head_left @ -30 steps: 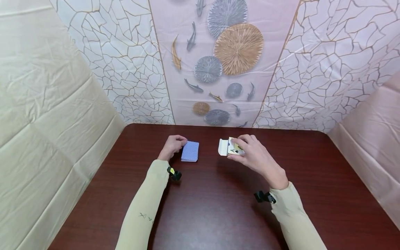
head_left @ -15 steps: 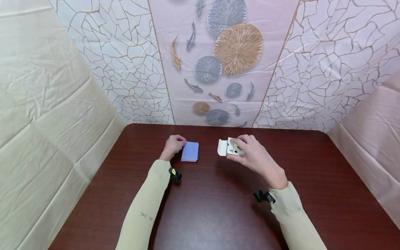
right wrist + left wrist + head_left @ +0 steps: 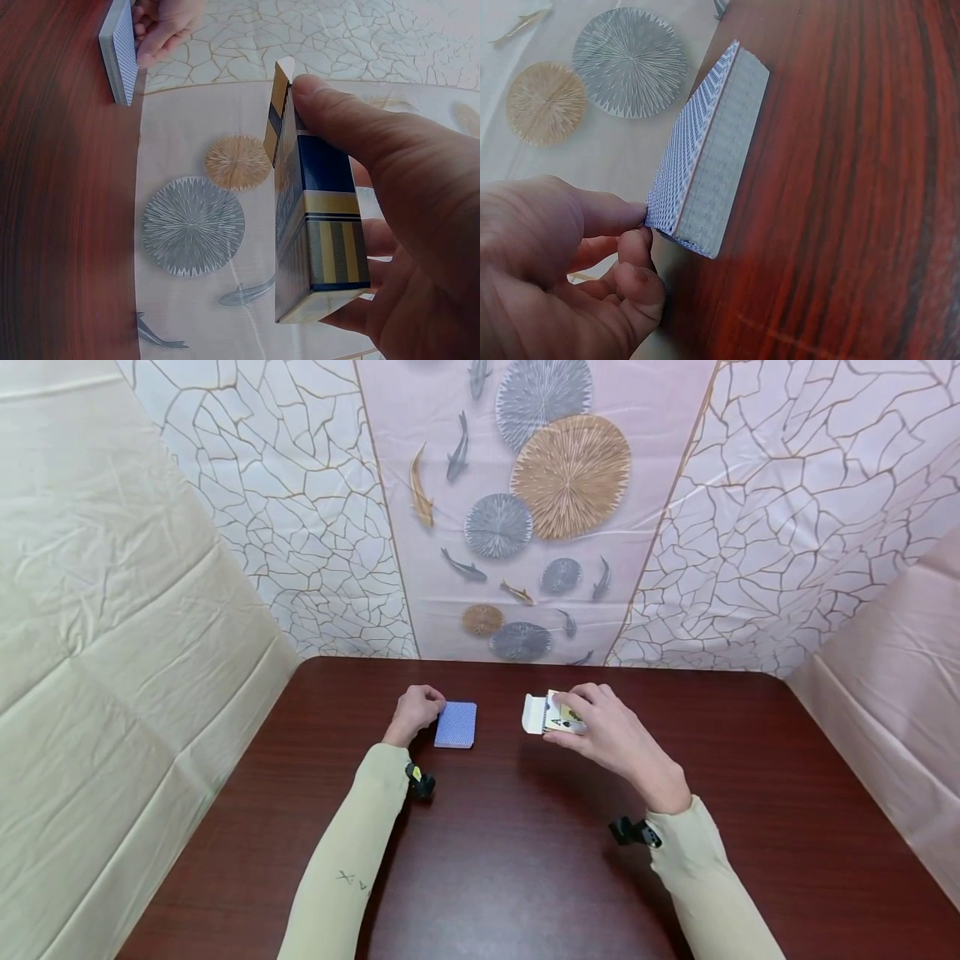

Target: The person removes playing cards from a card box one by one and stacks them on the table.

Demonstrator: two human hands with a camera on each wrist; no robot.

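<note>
A stack of blue-backed playing cards (image 3: 455,725) lies face down on the table. My left hand (image 3: 417,707) is at its far left corner. In the left wrist view, thumb and forefinger pinch that corner of the cards (image 3: 694,150); how many cards are between them I cannot tell. My right hand (image 3: 603,727) holds a card box (image 3: 558,714) above the table, thumb on the near side and fingers over the top. An ace shows on its upper face, and its white end flap (image 3: 534,714) stands open to the left. The box's side (image 3: 330,210) is dark blue and gold.
The dark red-brown wooden table (image 3: 495,860) has rounded far corners. Behind it hangs a patterned cloth (image 3: 517,527) with fish and round leaf shapes. Pale cloth (image 3: 135,652) walls off the left side, another the right. A small black camera (image 3: 633,832) sits on each wrist.
My left hand has shifted very slightly left and toward me at the corner of the stack. The right hand and the box have hardly moved.
</note>
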